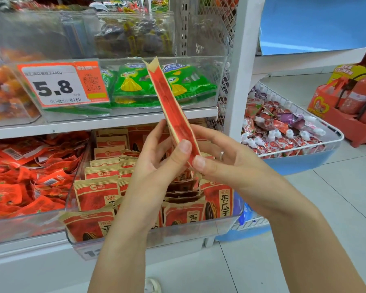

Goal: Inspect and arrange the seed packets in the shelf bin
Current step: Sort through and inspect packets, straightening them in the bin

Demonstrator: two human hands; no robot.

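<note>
One packet [172, 106], edge-on and tilted, is pinched at its lower end by both hands: left hand [156, 163], right hand [224, 159]. Fingers clamp it above the bin [178, 233], where about a dozen more packets stand.

Both forearms are raised from below and angled inward so that the hands meet. The left hand [156, 153] is held with fingers extended upward and its thumb pressed against a seed packet [173, 111]. The right hand [224, 159] is curled, its thumb tip pinched against the packet's lower end, just beside the left thumb.
</note>
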